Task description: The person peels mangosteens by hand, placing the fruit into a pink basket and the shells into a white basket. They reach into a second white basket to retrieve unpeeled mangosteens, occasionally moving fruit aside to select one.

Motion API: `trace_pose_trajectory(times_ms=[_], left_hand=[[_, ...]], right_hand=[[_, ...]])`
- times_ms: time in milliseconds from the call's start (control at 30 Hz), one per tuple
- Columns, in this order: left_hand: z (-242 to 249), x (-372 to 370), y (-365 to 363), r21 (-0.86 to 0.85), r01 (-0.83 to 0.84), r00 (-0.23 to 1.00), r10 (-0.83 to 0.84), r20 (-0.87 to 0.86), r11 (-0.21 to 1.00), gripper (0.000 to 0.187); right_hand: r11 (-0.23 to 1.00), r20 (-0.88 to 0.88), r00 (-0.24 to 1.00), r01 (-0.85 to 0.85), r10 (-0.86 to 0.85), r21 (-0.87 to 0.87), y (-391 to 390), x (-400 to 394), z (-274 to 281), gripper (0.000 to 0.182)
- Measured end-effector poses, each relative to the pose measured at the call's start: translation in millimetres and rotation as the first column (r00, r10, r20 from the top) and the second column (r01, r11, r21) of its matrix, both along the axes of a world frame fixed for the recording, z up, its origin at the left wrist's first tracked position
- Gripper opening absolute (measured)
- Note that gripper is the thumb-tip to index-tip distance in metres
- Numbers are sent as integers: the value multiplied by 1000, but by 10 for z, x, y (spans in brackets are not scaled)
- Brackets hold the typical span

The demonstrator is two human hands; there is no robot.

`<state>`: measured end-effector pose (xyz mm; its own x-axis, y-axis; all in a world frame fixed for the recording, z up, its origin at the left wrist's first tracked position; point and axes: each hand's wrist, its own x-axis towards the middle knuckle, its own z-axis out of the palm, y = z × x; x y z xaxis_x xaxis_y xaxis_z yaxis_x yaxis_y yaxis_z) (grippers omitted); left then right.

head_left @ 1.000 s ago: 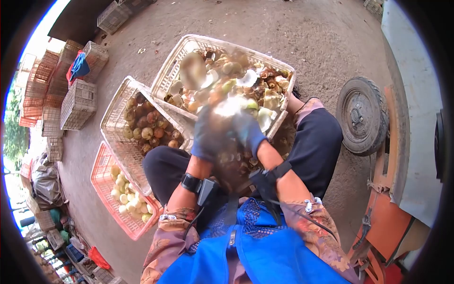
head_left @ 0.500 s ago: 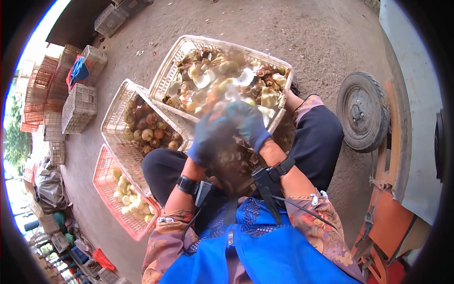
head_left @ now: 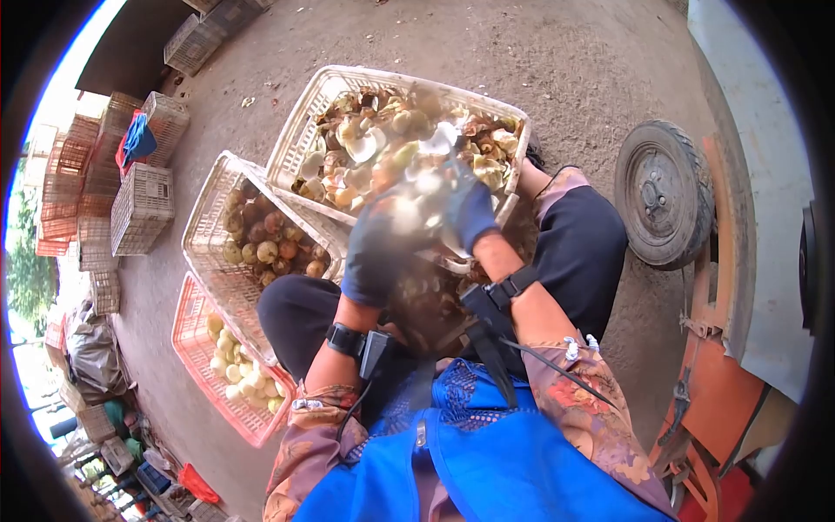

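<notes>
My left hand (head_left: 376,252), in a dark blue glove, is closed around a pale, blurred onion (head_left: 406,216) in front of my knees. My right hand (head_left: 470,207), gloved too, is close beside it on the right, fingers smeared by a blur; whether it grips anything I cannot make out. Both hands are over the near edge of a white crate (head_left: 300,109) full of onion skins (head_left: 348,178) and scraps. Unpeeled brown onions (head_left: 270,248) lie in a second white crate (head_left: 202,239) at the left. Peeled onions (head_left: 248,378) fill part of a pink crate (head_left: 193,370) nearer me.
A wheel (head_left: 663,196) and an orange metal frame (head_left: 709,435) stand at my right. Stacked crates (head_left: 143,209) line the far left, with a grey sack (head_left: 96,357) below them. More onion skins lie in shadow between my legs.
My hands have moved apart: the right went slightly right, the left a little left and down. The pale onion now shows between them. The view has shifted slightly.
</notes>
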<state>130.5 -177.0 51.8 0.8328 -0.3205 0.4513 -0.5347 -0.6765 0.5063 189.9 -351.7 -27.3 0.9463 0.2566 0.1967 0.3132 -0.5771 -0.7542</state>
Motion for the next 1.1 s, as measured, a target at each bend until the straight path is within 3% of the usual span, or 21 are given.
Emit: trace_pose_trajectory(times_ms=[100,200,233,267,300,333,367,433,533,567,600,633,667,700,733,800,900,967,1000,1067,1100], left_hand=[[14,-19,84,61,-145,986,139,94,988,60],[-215,23,238,81,-185,983,183,29,979,67],[-345,96,340,-67,-41,999,39,-34,997,72],[-272,77,282,-67,-46,998,44,-34,997,72],[-112,54,152,-631,-123,936,-123,-331,766,67],[40,34,42,-898,-351,796,-421,-435,264,63],[150,20,-13,-832,-321,813,-318,-487,453,54],[103,-57,70,-782,-337,790,-295,-538,524,50],[-403,-77,97,-620,-210,888,-119,-445,756,40],[-435,-106,130,-255,-181,941,92,-325,950,38],[-482,-132,171,162,-209,965,230,-124,964,36],[-592,-111,209,-203,-169,978,139,-154,965,36],[-503,-118,204,-203,-174,977,143,-156,964,36],[-334,-121,186,-775,-282,884,-162,-439,565,38],[-241,-118,190,-850,-519,736,-556,-387,-96,40],[-266,-95,256,-850,-521,741,-536,-405,-77,40],[-480,-39,245,-850,-525,741,-513,-434,-40,42],[-667,-8,89,-866,-433,892,-18,-451,249,42],[-629,-24,115,-866,-434,892,-17,-451,248,42],[-479,-59,178,-320,-423,894,332,-300,848,45],[-450,-70,163,-320,-422,894,331,-301,848,45]], right_hand=[[923,-226,921,355,-319,147,-141,138,50,45],[922,-376,904,-47,202,384,-255,-4,268,31],[898,49,938,-342,342,277,-191,-16,7,30],[860,-27,901,-404,433,310,-20,-19,-16,35],[909,-87,929,-327,360,260,97,-162,509,40],[947,-142,950,-248,280,203,153,-324,1026,44],[946,-139,949,-252,283,204,205,-350,907,44],[578,-212,934,8,286,816,297,-377,559,51],[527,-91,969,-45,229,849,326,-513,795,49],[612,-53,965,-119,256,782,294,-505,736,51],[609,-56,962,-123,266,784,317,-532,629,51],[718,14,980,-154,198,679,348,-564,499,47],[815,94,986,-166,137,556,347,-591,432,44],[815,92,986,-169,141,555,288,-613,447,44],[851,-12,990,-116,142,511,207,-625,495,36],[883,-116,983,-71,141,464,172,-625,610,30],[979,196,969,-175,151,108,186,-651,700,15],[983,199,963,-167,180,-83,238,-676,711,14],[952,196,958,-151,207,-268,270,-689,728,12],[951,143,974,-131,177,-282,325,-699,828,13],[911,56,977,-171,207,-374,341,-701,866,14]])
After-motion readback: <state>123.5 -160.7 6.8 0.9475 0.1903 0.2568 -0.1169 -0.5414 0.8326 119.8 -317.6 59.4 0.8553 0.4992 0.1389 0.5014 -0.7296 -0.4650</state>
